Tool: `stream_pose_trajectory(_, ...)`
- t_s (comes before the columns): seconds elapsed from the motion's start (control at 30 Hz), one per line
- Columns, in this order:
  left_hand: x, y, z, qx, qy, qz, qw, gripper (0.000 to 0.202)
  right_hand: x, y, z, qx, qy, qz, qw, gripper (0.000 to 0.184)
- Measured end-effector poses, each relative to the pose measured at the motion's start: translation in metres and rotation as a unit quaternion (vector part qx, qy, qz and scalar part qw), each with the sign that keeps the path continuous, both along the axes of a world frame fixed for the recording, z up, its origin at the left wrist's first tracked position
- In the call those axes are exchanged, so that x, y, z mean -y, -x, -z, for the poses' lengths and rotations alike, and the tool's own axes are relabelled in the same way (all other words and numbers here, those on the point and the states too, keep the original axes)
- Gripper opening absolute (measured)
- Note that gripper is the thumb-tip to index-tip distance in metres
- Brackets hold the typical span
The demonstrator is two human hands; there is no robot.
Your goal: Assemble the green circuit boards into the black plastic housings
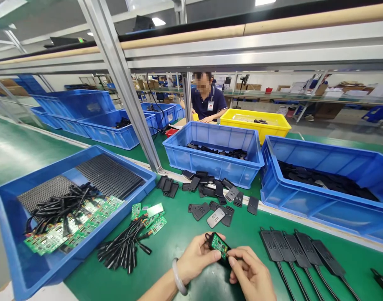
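My left hand (199,256), a pale bangle at its wrist, grips a small black plastic case with a loop at its top. Inside the case lies a green circuit board (219,244). The thumb and fingers of my right hand (249,269) pinch at the board's lower right end, where small wires show; the exact grip is partly hidden. To the left lies a bundle of black cables (124,246) with circuit boards attached. Loose black case covers (215,217) are scattered beyond my hands. Several closed black cases with cables (300,251) lie in a row on the right.
A shallow blue tray (91,246) of boards and cables stands left. Behind the covers are a blue bin (215,167) and another blue bin (323,213), with a yellow bin (256,121) farther back. A metal post (125,83) rises left of centre. A person (207,100) sits opposite.
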State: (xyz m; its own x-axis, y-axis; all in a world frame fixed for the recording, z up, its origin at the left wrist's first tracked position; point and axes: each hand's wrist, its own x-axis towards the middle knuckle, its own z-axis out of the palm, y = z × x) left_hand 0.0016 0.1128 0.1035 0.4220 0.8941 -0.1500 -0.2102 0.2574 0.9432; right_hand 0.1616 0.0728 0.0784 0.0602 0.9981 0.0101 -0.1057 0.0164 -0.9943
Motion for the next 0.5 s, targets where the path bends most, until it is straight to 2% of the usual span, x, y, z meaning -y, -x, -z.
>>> stream_pose_trajectory(0.1, 0.0, -0.002, 0.006, 0.0, 0.006, -0.027, 1.0, 0.052, 0.002, 0.004, 0.001, -0.037, 0.005, 0.004, 0.999, 0.03)
stream_pose_trajectory(0.23, 0.0, -0.003, 0.012, 0.013, 0.032, -0.039, 0.999, 0.053, 0.003, 0.006, 0.003, -0.035, -0.014, 0.011, 0.999, 0.027)
stream_pose_trajectory(0.5, 0.002, -0.003, 0.004, 0.055, 0.065, -0.019, 0.996, 0.048, 0.003, 0.007, 0.005, -0.014, 0.016, -0.007, 1.0, 0.034)
